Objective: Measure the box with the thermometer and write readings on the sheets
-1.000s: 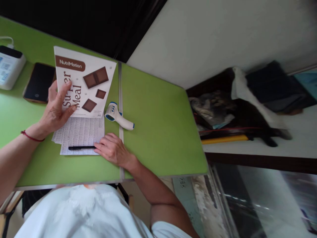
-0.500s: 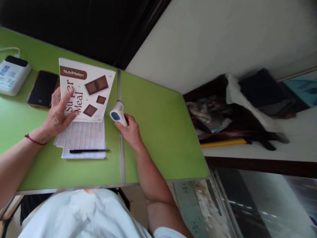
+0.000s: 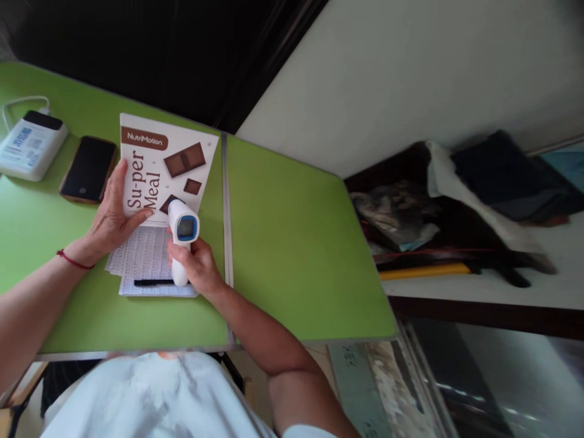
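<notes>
My left hand (image 3: 119,210) grips the lower left edge of a white and brown box (image 3: 152,164) printed "NutriMotion Su-per Meal", its thumb lying across the front. In my right hand (image 3: 196,264) is a white infrared thermometer (image 3: 181,267), held upright by its handle with the blue-rimmed screen facing me. The thermometer's head overlaps the lower right part of the box; I cannot tell whether they touch. Below the box lie sheets of paper (image 3: 141,252) covered in small writing. A black pen (image 3: 152,282) rests across them, its right end hidden behind the thermometer handle.
A dark phone (image 3: 89,169) lies left of the box on the green table (image 3: 292,243). Farther left is a white device (image 3: 34,146) with a cable. A metal seam (image 3: 227,213) crosses the table. To the right, a shelf holds bags, dark cloth and a yellow bar (image 3: 426,271).
My right hand has brought the thermometer leftward, from beside the box to in front of its lower right part, and turned it upright. My left hand's fingers have shifted to the box's left edge.
</notes>
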`<state>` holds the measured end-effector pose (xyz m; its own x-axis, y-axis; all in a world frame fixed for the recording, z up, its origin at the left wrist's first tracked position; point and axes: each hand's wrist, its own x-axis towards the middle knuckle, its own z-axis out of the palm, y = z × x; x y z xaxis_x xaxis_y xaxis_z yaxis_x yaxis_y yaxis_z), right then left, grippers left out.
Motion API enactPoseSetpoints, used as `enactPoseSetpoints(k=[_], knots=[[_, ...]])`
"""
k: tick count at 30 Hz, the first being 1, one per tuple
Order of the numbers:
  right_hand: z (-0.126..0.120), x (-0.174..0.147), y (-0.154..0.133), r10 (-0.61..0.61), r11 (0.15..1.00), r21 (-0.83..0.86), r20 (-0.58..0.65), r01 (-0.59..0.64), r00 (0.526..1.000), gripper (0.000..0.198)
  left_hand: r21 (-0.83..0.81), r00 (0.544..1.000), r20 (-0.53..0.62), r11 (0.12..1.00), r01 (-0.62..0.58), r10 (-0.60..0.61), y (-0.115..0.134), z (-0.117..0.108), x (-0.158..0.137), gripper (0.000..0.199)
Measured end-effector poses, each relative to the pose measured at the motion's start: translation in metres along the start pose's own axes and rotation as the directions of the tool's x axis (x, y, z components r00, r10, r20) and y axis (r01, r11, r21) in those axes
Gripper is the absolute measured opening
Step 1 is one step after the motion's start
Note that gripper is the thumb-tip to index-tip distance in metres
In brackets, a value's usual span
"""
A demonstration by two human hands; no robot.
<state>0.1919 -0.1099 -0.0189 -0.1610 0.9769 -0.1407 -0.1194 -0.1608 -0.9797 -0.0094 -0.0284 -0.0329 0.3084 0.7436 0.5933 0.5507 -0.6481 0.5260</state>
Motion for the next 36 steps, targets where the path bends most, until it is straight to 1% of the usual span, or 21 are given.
enactPoseSetpoints(k=[4,9,11,16,19,24,28,33,36], knots=[[0.006,0.001,0.005,0.012,0.996,0.093,-0.025,-0.009,1.000,0.026,-0.031,0.999,0.004,0.998,0.050,-0.050,-0.001,0.000,0.000,0.095],[0.011,0.001,0.008,0.009,0.999,0.038,-0.103,-0.005,0.995,0.027,-0.054,1.000,-0.008,0.998,0.025,-0.025,-0.002,0.001,0.000,0.093],[0.011,0.002,0.009,0.008,1.000,0.025,-0.107,-0.005,0.994,0.026,-0.058,0.999,-0.001,0.998,0.039,-0.039,-0.002,0.000,0.000,0.093],[0.012,0.001,0.008,-0.004,0.998,0.060,-0.101,0.010,0.995,0.026,-0.069,0.997,0.006,0.994,0.082,-0.081,-0.003,0.000,0.000,0.093],[0.013,0.000,0.006,0.004,0.999,0.047,-0.099,0.001,0.995,0.027,-0.073,0.998,0.016,0.995,0.063,-0.062,-0.003,0.000,0.001,0.094],[0.016,0.000,0.006,-0.001,1.000,0.007,-0.106,0.002,0.994,0.029,-0.016,1.000,0.012,1.000,-0.010,0.011,-0.001,0.000,0.003,0.093],[0.017,0.001,0.010,-0.027,0.998,0.049,-0.111,0.033,0.993,0.029,-0.018,1.000,0.000,1.000,-0.018,0.018,-0.001,0.000,0.004,0.093],[0.019,0.001,0.009,0.036,0.993,0.116,-0.096,-0.025,0.995,0.030,-0.018,0.999,0.014,0.999,-0.029,0.029,-0.002,-0.001,0.004,0.095],[0.020,0.000,0.007,0.041,0.993,0.119,-0.110,-0.028,0.993,0.032,-0.039,1.000,0.014,0.999,0.007,-0.007,0.000,-0.001,0.004,0.092]])
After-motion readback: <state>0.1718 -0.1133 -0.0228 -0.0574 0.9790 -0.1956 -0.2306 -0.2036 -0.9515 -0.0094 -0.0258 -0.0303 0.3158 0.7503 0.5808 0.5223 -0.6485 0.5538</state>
